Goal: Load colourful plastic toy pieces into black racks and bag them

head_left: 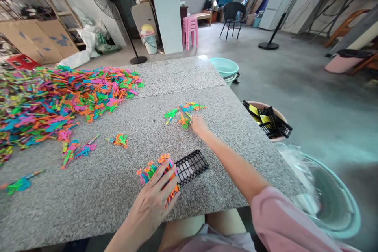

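Observation:
My left hand [158, 189] lies with its fingers stretched out over upright bright plastic toys [150, 169] with round orange tips. They stand in the left part of a black plastic lattice rack [193, 167], whose right part shows bare black mesh. Farther up the table, my right hand [201, 126] is closed at the edge of a small group of plastic toys. Its fingertips are on an orange and green toy [184, 121]; part of the grip is hidden. Beside it are a green toy [171, 113] and a blue toy [186, 107].
A big heap of coloured toys [59, 102] covers the left of the speckled stone table [141, 122]. Loose toys [120, 140] lie nearer. Right of the table stand a tub of black racks [268, 120], a green basin [333, 201] with clear bags and another basin [225, 66].

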The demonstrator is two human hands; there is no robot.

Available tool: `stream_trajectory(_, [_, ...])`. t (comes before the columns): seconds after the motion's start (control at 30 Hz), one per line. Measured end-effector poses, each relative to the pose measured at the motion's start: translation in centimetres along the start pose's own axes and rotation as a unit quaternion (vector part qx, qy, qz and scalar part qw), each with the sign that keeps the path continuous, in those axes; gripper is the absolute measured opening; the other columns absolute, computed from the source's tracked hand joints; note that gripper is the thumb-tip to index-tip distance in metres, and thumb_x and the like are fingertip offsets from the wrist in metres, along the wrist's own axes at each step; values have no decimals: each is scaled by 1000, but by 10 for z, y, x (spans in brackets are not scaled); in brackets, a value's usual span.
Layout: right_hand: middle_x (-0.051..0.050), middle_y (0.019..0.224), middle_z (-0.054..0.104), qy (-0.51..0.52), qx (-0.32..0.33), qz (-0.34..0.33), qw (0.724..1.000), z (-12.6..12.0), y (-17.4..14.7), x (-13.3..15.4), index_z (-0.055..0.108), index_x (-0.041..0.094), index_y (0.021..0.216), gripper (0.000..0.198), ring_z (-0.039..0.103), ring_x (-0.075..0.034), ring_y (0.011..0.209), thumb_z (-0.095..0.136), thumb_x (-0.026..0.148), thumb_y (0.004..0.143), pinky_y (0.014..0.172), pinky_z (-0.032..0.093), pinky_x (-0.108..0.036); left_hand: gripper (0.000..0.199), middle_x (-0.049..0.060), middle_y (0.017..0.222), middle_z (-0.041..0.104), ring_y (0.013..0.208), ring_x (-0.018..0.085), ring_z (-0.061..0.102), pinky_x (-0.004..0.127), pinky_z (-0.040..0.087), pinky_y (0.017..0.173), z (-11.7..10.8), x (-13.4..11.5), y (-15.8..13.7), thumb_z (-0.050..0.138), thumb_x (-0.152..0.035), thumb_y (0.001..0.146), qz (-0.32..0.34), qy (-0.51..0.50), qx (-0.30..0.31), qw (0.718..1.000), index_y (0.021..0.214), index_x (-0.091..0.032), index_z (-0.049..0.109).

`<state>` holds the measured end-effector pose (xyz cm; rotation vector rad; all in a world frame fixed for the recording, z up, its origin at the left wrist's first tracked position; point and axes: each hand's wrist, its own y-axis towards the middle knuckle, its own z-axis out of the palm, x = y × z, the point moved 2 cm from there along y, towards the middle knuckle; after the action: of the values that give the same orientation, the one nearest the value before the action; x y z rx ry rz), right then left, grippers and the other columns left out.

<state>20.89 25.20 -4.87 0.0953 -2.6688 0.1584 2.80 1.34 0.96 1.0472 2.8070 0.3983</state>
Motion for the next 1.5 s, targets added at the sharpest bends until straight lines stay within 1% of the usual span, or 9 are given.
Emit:
stream_trajectory(0.1, [-15,96,70,7,32,-23,999,2,-13,-6,65,12,92,13,67,-23,96,60,6,82,79,48,-28,34,11,133,62,141,30,41,43,53,105,-2,1,1,50,-19,96,-4,-11,2,1000,128,-13,58])
stream_trajectory(0.2, [-6,86,70,154,82,-43,984,14,-64,-18,60,17,90,6,69,-17,75,60,13,84,67,51,-25,26,12,128,64,142,30,39,45,48,110,-5,1,3,50,-17,96,-9,-31,20,999,118,-12,63])
stream_trajectory(0.37, [3,67,63,458,177,-23,871,46,-170,-15,50,22,84,18,65,-15,56,65,30,80,53,53,-25,23,14,133,61,144,31,34,49,45,113,-5,1,6,48,-17,97,-23,-60,36,997,113,-12,63])
stream_trajectory(0.53, [4,68,61,526,170,-24,833,77,-199,7,46,24,82,23,65,-15,60,67,33,77,57,55,-27,21,16,137,58,146,31,30,50,44,113,-3,2,4,47,-18,97,-34,-75,35,996,108,-12,64])
stream_trajectory(0.63, [2,72,64,493,163,-40,854,84,-191,5,50,24,81,19,65,-16,63,67,32,77,58,53,-26,20,16,135,59,146,31,30,50,43,114,-3,1,4,48,-17,97,-34,-72,38,996,106,-12,64])
stream_trajectory(0.8, [3,64,61,311,95,-129,937,73,-187,-7,53,22,70,17,55,-13,58,68,27,75,55,41,-23,19,14,131,62,146,31,31,50,39,117,-1,0,4,49,-16,95,-42,-82,37,995,107,-13,64])
stream_trajectory(0.93, [0,66,64,185,64,-163,967,64,-186,3,59,21,69,12,55,-14,60,68,24,76,59,38,-23,21,16,130,61,145,32,33,48,40,117,1,0,2,49,-17,95,-41,-73,23,996,109,-10,63])
stream_trajectory(1.3, [-8,77,73,9,159,-146,976,40,-185,26,68,19,79,3,66,-20,70,66,20,76,60,38,-26,19,11,121,66,144,29,36,49,38,118,2,1,2,49,-16,94,-44,-86,17,995,108,-15,62])
stream_trajectory(1.5, [-16,91,73,-63,164,-171,970,43,-186,51,70,14,98,19,70,-27,87,57,15,84,72,47,-31,62,13,140,56,145,33,34,52,47,109,3,-2,1,57,-25,90,-104,-104,21,989,147,-18,35])
